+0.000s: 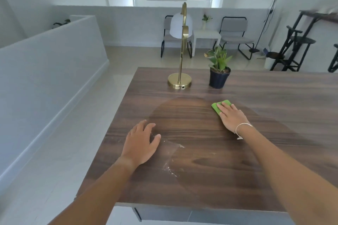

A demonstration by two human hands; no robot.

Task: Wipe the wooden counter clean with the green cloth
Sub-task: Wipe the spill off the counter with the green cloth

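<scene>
Green cloth (219, 106) is pressed flat to the wooden counter (274, 97) under the right hand (231, 117), fingers laid out together on top of it rather than pinching it, toward the far middle of the surface and just in front of the potted plant (219, 67). The left hand (141, 142) is rested palm down near the front left, fingers loosely spread, holding nothing. Wiping is judged to be under way: a darker, damp-looking patch is seen across the middle, while white streaks and specks (172, 157) are left beside the left hand. The next stroke is judged to call for the cloth being drawn back and leftward across those streaks with steady downward pressure, the left hand being lifted out of the path. Care would be needed near the brass lamp (180, 80), which stands close to the patch. As to containers, only one dark pot (218, 79) is seen, holding a leafy green plant; its soil cannot be made out.
</scene>
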